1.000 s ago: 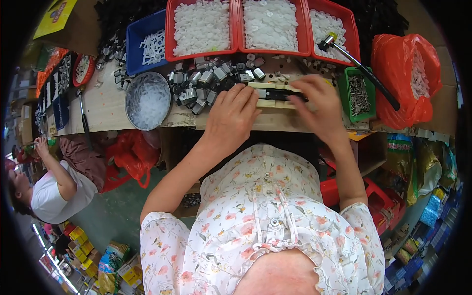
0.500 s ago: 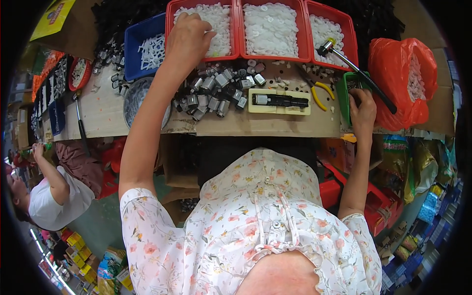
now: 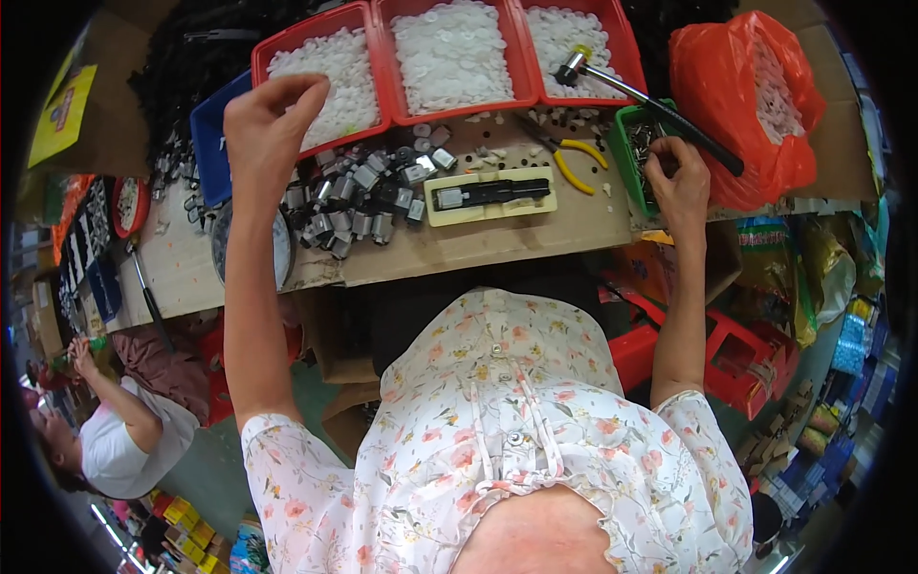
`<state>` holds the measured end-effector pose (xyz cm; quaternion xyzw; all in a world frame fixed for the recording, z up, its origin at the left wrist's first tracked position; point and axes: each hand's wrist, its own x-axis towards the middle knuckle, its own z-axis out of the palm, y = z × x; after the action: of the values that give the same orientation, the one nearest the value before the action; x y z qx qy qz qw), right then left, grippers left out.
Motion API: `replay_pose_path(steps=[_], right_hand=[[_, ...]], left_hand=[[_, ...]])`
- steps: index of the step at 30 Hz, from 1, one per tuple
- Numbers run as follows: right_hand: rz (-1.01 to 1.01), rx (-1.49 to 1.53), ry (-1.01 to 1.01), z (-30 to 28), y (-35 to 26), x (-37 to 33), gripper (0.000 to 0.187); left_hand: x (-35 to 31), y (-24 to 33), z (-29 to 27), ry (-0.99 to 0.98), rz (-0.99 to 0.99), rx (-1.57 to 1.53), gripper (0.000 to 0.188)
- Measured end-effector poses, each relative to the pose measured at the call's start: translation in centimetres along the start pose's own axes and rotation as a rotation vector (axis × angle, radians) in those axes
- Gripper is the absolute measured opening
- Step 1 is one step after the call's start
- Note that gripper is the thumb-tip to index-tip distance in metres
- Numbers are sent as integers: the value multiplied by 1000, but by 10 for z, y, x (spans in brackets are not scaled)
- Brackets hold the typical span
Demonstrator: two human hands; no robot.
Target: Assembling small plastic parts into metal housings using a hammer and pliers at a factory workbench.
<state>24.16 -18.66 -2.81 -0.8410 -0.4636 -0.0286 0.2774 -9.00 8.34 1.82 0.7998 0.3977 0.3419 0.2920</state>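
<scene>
My left hand is raised between the blue bin and the left red bin of small white plastic parts. Its thumb and fingertips press together; whatever they hold, if anything, is too small to make out. At the green container of small metal pieces, my right hand has its fingers curled in a pinch, their content hidden. Between the hands lies a cream holding block with a long black part in it, a silvery block at its left end.
Silver-and-black metal pieces are heaped left of the block, partly before a round bowl. Yellow-handled pliers lie rightward. A hammer rests across the right bin and green container, beside a red plastic bag. Another person sits at left.
My left hand has lifted out of the left red bin and moved left, fingers pinched. My right hand has risen slightly at the green container. The whole view has shifted and tilted.
</scene>
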Motion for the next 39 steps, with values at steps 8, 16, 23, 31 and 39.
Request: replay_pose_path(steps=[8,16,23,31,39], right_hand=[[8,302,21,-1,-22,-9,9],[-44,840,-167,15,-103,-20,8],[109,473,27,-1,-12,-8,8],[-2,295,28,-6,-16,-14,9],[-163,910,-264,6,-108,-34,7]], left_hand=[[-69,30,30,-237,-563,-1283,12],[-114,45,83,-248,-839,-1689,8],[-118,37,77,-229,-832,-1658,8],[-118,57,94,-275,-868,-1622,11],[-121,75,114,-263,-931,-1648,10]])
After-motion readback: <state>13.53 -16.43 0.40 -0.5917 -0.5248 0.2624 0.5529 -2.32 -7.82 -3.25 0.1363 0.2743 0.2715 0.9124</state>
